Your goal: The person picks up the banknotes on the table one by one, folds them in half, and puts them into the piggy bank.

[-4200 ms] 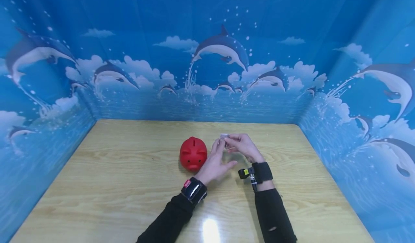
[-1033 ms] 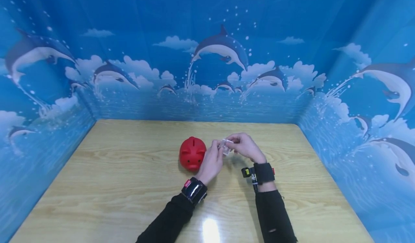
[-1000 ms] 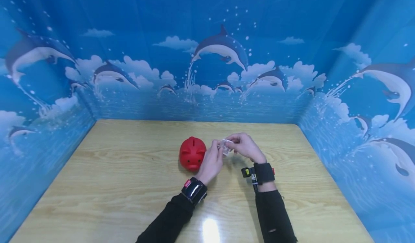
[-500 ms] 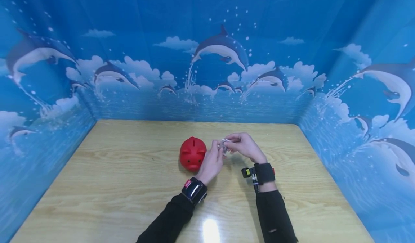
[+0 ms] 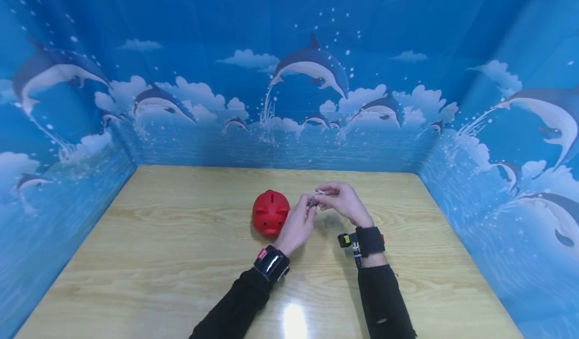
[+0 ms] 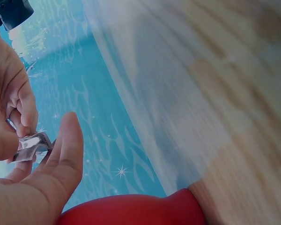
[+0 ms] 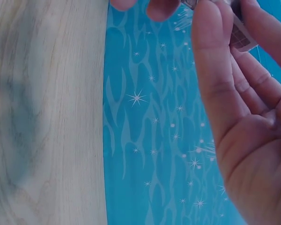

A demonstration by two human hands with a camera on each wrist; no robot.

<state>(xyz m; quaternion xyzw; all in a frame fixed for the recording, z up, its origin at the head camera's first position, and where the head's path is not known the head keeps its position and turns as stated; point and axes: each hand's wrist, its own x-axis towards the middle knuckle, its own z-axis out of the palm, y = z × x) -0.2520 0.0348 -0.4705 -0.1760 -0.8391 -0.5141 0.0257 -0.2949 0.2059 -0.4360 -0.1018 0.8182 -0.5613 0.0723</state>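
Between my two hands is a small folded piece of printed paper (image 5: 313, 203), pale with greyish print. In the left wrist view the paper (image 6: 33, 146) bends over in a shiny crease. My left hand (image 5: 296, 226) pinches it from the near left side. Thumb and fingertips of my right hand (image 5: 345, 203) grip it from the right. Its squared, lined corner shows beyond the right hand (image 7: 246, 136) in the right wrist view; fingers hide much of the rest. A red pig-shaped piggy bank (image 5: 270, 219) with a slot on top stands just left of my left hand.
A light wood-grain table (image 5: 181, 248) lies beneath. A blue curtain (image 5: 203, 143) printed with dolphins encloses its back and sides. Both wrists carry black straps, and a small camera (image 5: 347, 239) juts from the right strap.
The paper was spread flatter and wider a second ago; now it is folded smaller and mostly covered by fingers. Earlier my left fingers were straighter with the thumb apart. The piggy bank stays put.
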